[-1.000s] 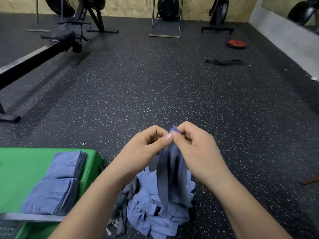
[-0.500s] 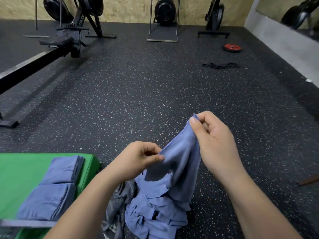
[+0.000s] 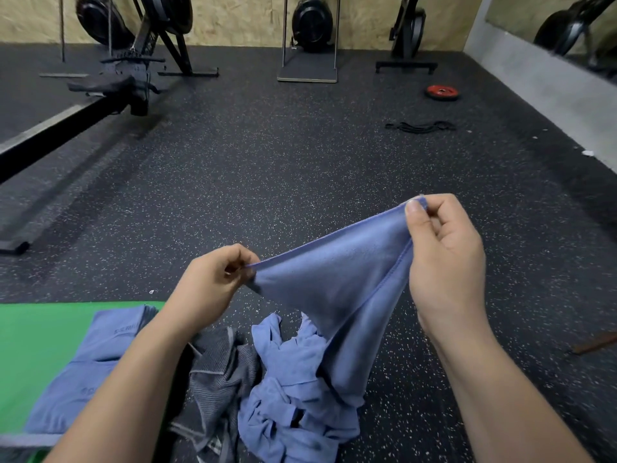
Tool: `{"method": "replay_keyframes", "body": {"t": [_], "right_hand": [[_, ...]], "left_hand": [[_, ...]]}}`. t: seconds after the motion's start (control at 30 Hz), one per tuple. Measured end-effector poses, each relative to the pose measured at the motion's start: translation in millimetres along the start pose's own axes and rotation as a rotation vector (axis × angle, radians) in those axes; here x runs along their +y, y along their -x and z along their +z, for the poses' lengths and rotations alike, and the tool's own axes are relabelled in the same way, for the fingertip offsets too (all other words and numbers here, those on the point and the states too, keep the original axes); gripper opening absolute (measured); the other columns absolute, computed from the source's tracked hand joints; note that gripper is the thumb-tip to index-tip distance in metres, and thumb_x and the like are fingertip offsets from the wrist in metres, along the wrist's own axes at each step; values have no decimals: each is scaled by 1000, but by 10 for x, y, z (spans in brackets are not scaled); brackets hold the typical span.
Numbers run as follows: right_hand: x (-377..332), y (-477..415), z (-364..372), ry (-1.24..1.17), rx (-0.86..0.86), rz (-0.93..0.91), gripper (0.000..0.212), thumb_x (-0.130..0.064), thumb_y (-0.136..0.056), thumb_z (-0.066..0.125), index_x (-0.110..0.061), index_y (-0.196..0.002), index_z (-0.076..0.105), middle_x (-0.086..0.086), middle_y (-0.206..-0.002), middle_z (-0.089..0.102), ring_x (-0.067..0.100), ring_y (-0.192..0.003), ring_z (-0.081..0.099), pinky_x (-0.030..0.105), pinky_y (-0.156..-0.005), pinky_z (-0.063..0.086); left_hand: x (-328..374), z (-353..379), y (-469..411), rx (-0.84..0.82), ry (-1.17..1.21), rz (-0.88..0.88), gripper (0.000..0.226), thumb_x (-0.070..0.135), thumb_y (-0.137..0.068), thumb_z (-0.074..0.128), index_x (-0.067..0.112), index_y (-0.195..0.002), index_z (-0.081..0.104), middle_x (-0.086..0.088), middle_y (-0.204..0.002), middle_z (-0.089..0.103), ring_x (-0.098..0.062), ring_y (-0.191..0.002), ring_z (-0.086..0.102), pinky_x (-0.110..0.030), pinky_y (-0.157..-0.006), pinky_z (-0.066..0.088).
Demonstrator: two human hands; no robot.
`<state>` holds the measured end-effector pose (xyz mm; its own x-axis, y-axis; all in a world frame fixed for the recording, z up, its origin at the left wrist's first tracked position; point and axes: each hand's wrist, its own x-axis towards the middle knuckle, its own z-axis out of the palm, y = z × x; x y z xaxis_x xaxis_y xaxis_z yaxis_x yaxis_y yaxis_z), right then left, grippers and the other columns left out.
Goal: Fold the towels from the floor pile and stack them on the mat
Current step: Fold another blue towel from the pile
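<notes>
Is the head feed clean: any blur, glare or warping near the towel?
Head view: the blue towel, left hand and right hand are sharp, no motion blur. Head view: soft even light, no glare on the speckled floor. Head view: wide-angle warping at the edges.

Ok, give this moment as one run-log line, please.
blue towel: stretched, lower end at floor pile | left hand: pinches its edge | right hand: pinches its corner, higher | green mat: holds folded towels
</notes>
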<state>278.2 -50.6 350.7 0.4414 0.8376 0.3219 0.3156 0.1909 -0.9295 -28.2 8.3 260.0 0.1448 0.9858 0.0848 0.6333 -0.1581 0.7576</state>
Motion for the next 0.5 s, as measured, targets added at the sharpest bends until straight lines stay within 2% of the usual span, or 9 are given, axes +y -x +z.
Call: {"method": "replay_keyframes", "body": {"t": [0.1,0.17,0.27,0.37,0.5], "right_hand": [[28,-48,-18,-69,57,45,23,-45,-106,58,-25,-95,65,-6,-76,60,15,-77,53,57,-78,51],[47,-62,-21,-87,81,54,23,-45,-105,59,-25,-94,65,-8,-74,57,16,-75,50,52,-74,46],[55,-49,-19,-61,72,47,25,-44,-105,60,-23,-92,65,-9,-69,52,15,-70,45,45,-70,41],[43,-12,-16,23,17,2,24,-37,-107,63,-21,-89,67,-9,-71,59,9,-69,49,39,-69,45],[24,137,80,153,-89,-62,20,-33,-104,68,-23,-87,70,-8,-80,67,4,-73,58,31,-71,47]], "left_hand": [[-8,-53,-43,83,44,-35,20,15,-99,77,34,-94,76,14,-83,76,-7,-75,67,-31,-73,51],[28,-64,-38,136,93,-66,15,21,-102,74,29,-90,76,17,-74,73,-1,-65,59,-30,-68,45],[122,-61,10,172,199,-98,19,33,-104,71,21,-91,74,13,-67,63,-7,-62,49,-33,-68,40],[346,-59,81,135,365,-84,32,40,-104,71,12,-88,71,-7,-72,63,-15,-72,51,-38,-75,42],[718,85,198,132,536,-75,35,33,-101,75,7,-79,67,-2,-68,58,-16,-68,46,-37,-70,37]]}}
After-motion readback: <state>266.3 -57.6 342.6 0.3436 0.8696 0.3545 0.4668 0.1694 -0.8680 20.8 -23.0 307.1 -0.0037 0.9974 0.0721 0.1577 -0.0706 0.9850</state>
